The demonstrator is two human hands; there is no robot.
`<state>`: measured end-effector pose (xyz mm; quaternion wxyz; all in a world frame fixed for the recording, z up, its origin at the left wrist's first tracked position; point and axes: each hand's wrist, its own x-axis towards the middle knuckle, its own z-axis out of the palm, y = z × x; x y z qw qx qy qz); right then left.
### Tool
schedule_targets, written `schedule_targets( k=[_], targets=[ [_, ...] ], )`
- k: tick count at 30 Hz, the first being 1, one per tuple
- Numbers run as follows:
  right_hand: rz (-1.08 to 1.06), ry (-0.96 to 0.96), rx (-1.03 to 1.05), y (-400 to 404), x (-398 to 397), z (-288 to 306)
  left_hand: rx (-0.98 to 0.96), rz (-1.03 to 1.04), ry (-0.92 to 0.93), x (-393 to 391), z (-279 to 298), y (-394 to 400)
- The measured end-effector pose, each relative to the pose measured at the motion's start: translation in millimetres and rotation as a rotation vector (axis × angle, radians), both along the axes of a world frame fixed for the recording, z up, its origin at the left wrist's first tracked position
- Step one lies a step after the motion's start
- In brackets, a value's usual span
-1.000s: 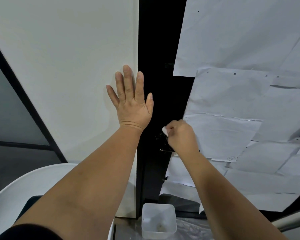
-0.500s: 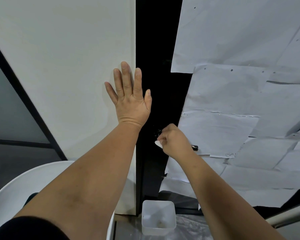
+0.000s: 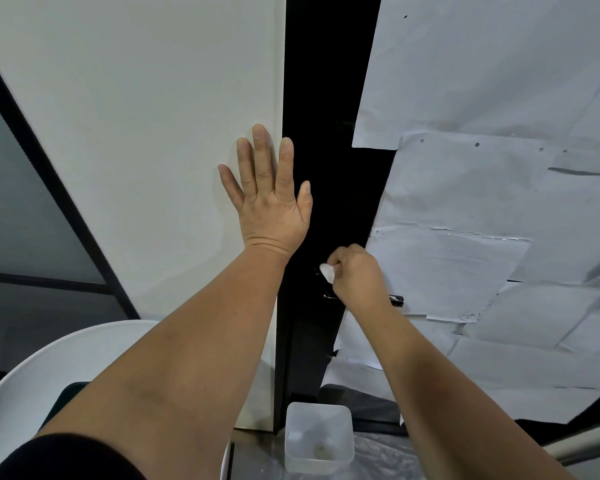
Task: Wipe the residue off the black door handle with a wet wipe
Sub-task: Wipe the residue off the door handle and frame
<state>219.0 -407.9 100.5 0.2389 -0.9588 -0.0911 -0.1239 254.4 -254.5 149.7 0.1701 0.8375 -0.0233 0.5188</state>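
My right hand (image 3: 359, 277) is closed around a small white wet wipe (image 3: 327, 273) and presses it against the black door (image 3: 326, 168) at the handle. Most of the black door handle is hidden under that hand; only its glossy tip (image 3: 396, 300) pokes out on the right. My left hand (image 3: 269, 195) lies flat with fingers spread on the white wall panel (image 3: 146, 140), right beside the door's left edge, holding nothing.
White paper sheets (image 3: 492, 168) cover the surface right of the door. A clear plastic tub (image 3: 317, 438) stands on the floor below the handle, on plastic sheeting. A white chair (image 3: 49, 372) is at the lower left. A dark glass partition (image 3: 21, 209) fills the far left.
My right hand with the wipe slid down and left along the handle, then back up slightly. The left hand stayed flat on the wall.
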Motion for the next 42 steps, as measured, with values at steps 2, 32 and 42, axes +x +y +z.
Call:
schedule_targets(
  k=[2, 32, 42],
  targets=[
    [0.035, 0.076, -0.057, 2.9, -2.1, -4.3, 0.002, -0.001, -0.005, 0.6, -0.5, 0.4],
    [0.026, -0.265, -0.347, 5.2, -49.4, -27.7, 0.031, -0.045, 0.073, -11.8, 3.4, 1.9],
    [-0.066, -0.261, -0.257, 0.8, -50.2, -21.2, 0.067, -0.007, 0.123, -16.6, 0.2, 2.5]
  ],
)
